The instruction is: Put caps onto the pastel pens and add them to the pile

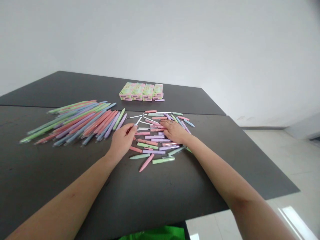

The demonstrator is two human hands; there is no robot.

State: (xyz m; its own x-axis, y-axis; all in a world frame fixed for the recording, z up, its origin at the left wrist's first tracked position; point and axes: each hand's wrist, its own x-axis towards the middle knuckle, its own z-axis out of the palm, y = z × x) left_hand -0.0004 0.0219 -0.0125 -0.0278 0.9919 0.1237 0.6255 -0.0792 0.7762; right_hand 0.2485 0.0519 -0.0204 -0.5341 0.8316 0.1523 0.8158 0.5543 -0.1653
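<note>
Loose pastel pen parts point(155, 141) in pink, purple, green and blue lie scattered on a dark table point(150, 196), with thin white refills point(145, 121) among them. My left hand point(121, 140) rests at the left edge of this scatter, fingers pinched around a thin white refill. My right hand point(175, 131) lies palm down on top of the parts, fingers spread, a ring on one finger. To the left, a long row of assembled pastel pens point(75, 121) lies side by side.
Several pastel boxes point(141, 91) stand in a row at the back of the table, with one small purple piece point(160, 100) beside them. The table's right edge drops to a light tiled floor point(287, 166). Something green point(155, 233) shows below the near edge.
</note>
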